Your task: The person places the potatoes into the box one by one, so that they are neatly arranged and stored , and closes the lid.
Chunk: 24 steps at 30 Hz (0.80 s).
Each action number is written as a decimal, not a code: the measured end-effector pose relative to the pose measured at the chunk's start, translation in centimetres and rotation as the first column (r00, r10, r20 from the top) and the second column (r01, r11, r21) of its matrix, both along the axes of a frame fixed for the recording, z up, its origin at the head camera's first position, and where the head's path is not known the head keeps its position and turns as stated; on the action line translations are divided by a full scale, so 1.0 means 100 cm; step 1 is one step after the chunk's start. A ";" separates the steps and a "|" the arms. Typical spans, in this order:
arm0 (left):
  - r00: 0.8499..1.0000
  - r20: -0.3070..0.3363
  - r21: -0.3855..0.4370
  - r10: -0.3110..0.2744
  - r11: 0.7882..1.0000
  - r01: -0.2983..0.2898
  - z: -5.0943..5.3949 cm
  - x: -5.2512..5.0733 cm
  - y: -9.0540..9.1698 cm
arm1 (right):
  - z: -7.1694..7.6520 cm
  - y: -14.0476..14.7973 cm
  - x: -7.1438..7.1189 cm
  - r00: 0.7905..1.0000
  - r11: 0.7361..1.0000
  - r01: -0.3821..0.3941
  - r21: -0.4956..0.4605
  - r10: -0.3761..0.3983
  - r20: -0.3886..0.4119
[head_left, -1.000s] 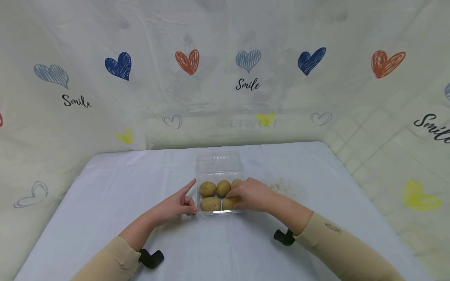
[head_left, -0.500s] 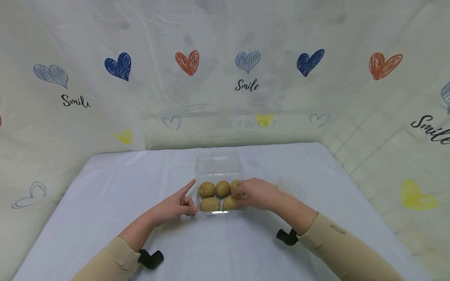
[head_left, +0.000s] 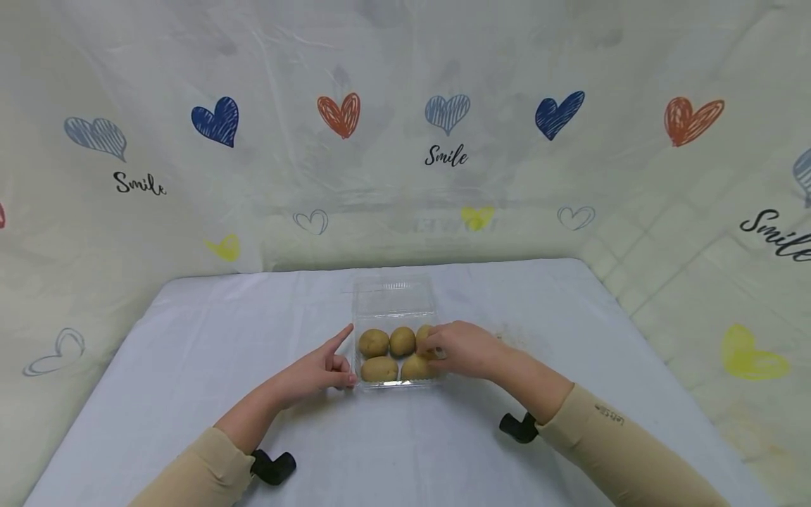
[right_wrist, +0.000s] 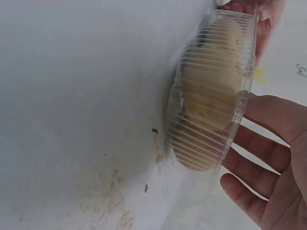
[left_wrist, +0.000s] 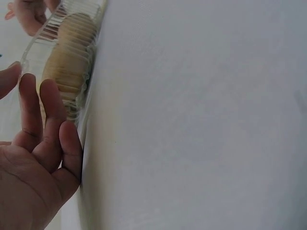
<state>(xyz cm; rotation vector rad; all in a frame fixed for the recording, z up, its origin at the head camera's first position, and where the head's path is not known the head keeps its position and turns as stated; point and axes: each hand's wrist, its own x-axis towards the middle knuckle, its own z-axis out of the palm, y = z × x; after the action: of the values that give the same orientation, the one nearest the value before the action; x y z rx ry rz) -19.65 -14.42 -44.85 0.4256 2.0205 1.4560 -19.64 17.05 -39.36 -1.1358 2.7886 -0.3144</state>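
Observation:
A clear plastic clamshell box [head_left: 394,315] stands on the table with its lid folded back, holding several brown potatoes [head_left: 374,343]. My left hand [head_left: 323,370] touches the box's left side, its index finger stretched along the rim and its thumb at the front corner. In the left wrist view, other fingers [left_wrist: 31,112] lie loosely bent against the ribbed wall. My right hand [head_left: 465,348] reaches over the right rim, its fingers at the back-right potato [head_left: 424,331] and its thumb by the front-right potato [head_left: 415,367]. The rim hides its fingertips in the right wrist view, so any pinch is unclear.
A white cloth covers the table [head_left: 253,338]. Brown dirt specks [right_wrist: 115,184] lie on it right of the box. Behind hangs a pale sheet [head_left: 393,176] printed with hearts. Black wrist-worn devices [head_left: 274,467] show below both sleeves.
My right hand has drawn slightly right over the potatoes since a second ago, and has hardly moved in the last half second. The left hand and the box stay in place.

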 end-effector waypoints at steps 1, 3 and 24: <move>1.000 0.001 -0.002 0.000 1.000 0.000 0.000 0.000 0.000 | 0.001 0.001 0.000 1.000 1.000 0.003 -0.010 -0.003 0.004; 1.000 0.001 -0.004 -0.001 1.000 0.001 0.000 0.000 0.000 | 0.003 0.002 0.000 1.000 0.999 0.010 -0.032 -0.009 0.014; 0.989 -0.006 -0.050 0.148 0.988 -0.149 -0.004 -0.008 0.000 | 0.002 0.027 -0.018 0.938 0.919 0.325 -0.225 -0.282 0.201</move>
<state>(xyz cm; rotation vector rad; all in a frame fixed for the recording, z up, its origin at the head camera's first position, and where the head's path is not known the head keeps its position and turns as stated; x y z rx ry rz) -20.44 -14.47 -45.26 0.2599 2.1244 1.4884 -21.46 19.79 -39.12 -0.6668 2.8257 -0.7814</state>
